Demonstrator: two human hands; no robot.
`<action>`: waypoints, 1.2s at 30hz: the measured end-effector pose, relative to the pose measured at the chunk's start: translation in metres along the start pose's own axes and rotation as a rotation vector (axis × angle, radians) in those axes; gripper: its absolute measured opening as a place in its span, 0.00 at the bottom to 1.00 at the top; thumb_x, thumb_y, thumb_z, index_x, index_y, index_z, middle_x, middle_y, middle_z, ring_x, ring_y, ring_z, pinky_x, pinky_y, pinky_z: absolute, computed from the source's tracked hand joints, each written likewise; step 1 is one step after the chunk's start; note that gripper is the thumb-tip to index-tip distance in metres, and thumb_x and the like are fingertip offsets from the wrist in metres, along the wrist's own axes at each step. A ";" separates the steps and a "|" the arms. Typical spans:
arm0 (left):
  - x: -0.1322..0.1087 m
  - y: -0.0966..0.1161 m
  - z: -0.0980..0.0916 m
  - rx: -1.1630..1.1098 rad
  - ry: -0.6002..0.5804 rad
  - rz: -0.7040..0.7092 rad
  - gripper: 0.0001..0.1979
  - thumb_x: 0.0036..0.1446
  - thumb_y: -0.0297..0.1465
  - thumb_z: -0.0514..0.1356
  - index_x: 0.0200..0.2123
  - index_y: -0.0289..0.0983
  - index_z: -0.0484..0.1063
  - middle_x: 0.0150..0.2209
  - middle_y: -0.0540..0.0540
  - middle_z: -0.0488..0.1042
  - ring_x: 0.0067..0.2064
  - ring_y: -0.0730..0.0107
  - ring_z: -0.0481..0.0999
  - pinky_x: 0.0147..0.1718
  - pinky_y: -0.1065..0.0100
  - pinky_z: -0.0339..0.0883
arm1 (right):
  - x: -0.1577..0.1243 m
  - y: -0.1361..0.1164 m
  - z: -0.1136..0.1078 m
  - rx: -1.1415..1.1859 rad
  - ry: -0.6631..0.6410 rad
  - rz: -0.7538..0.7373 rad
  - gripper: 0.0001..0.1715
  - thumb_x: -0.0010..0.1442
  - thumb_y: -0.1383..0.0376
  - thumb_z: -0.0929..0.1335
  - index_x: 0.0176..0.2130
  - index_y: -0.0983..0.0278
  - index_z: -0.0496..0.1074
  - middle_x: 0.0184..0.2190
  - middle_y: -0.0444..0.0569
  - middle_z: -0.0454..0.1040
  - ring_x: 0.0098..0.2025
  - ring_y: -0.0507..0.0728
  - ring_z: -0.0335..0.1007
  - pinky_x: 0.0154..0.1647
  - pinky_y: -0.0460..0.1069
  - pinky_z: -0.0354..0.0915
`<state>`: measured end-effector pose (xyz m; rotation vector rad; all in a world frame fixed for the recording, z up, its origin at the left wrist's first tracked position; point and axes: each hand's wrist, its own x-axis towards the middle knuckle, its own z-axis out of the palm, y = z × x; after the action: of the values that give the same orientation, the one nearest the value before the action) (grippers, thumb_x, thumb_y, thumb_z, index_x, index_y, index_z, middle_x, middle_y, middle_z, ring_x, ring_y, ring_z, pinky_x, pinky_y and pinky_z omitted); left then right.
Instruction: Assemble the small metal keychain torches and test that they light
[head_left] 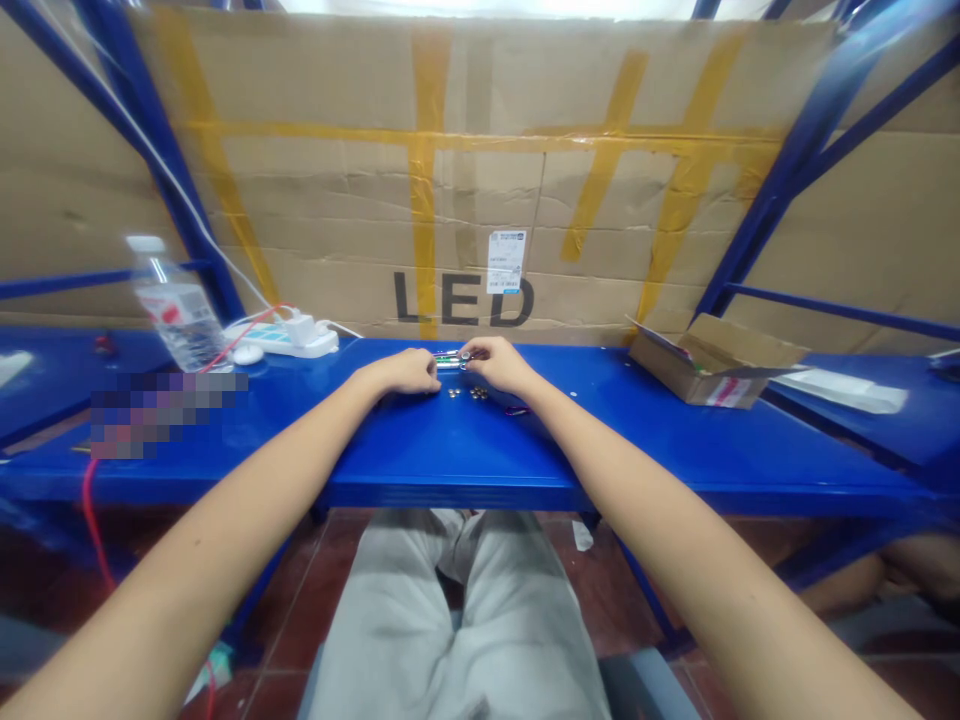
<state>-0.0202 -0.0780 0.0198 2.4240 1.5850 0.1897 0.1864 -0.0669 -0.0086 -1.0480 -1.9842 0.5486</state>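
I'm reading "LED" on cardboard (pixel 337 200) behind bench (pixel 420 450). L hand (pixel 409 372) & R hand (pixel 499 365) are both pinching one small metal part (pixel 450 360), fingers curled tight.

A small metal part (pixel 450 360) is held between the fingertips of the left hand (pixel 409 372) and the right hand (pixel 499 365), both rested on the blue table (pixel 450 460), with a few small round pieces (pixel 466 393) laid just beside them. A water bottle (pixel 176 310) and a white power strip (pixel 289 338) are seen to the left and an open cardboard box (pixel 712 365) to the right. A taped cardboard sheet (pixel 480 200) marked "LED" is stood behind.
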 end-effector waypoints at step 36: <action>0.009 0.001 0.011 -0.178 0.534 0.411 0.06 0.54 0.26 0.62 0.36 0.35 0.75 0.33 0.47 0.78 0.34 0.70 0.75 0.34 0.70 0.65 | 0.000 0.002 -0.001 0.003 -0.005 -0.011 0.14 0.51 0.76 0.67 0.36 0.67 0.79 0.35 0.49 0.80 0.36 0.54 0.73 0.42 0.49 0.67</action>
<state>-0.0133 -0.0714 0.0089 2.6560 1.1354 1.0774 0.1884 -0.0659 -0.0089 -1.0336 -1.9921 0.5490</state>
